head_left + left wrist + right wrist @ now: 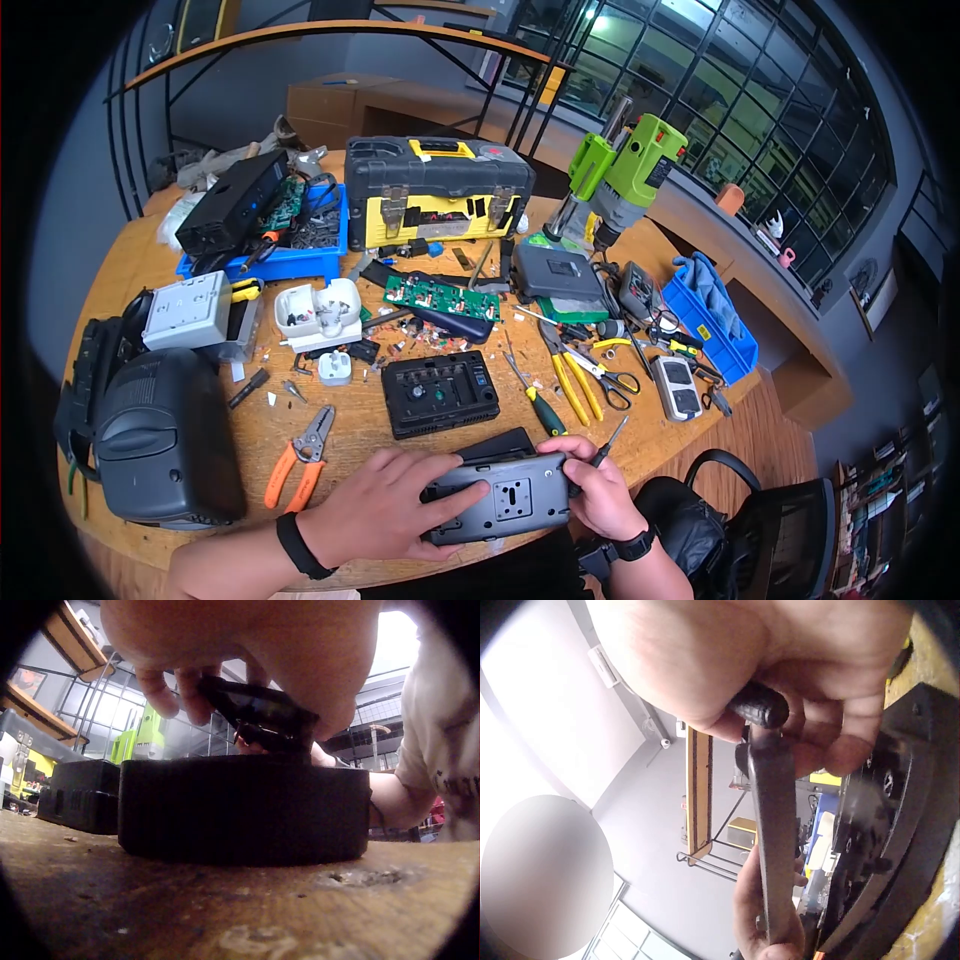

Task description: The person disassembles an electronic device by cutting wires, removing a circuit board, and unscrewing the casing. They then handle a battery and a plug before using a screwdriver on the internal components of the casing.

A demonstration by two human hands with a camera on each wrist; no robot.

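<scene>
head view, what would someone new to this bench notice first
Probably the lime-green drill standing at the back right of the bench, with the big black-and-yellow toolbox to its left. Then, at the near edge, the left hand grips a dark casing, while the right hand, at its right end, holds a slim black-handled tool.

Grey walls [255, 85] hold a gridded window [740, 100]; the floor [775, 425] seems wooden.

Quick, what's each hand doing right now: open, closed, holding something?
Left hand: closed on the grey plastic panel, holding it.
Right hand: closed, holding a slim black-handled tool, also touching the panel's edge.
</scene>
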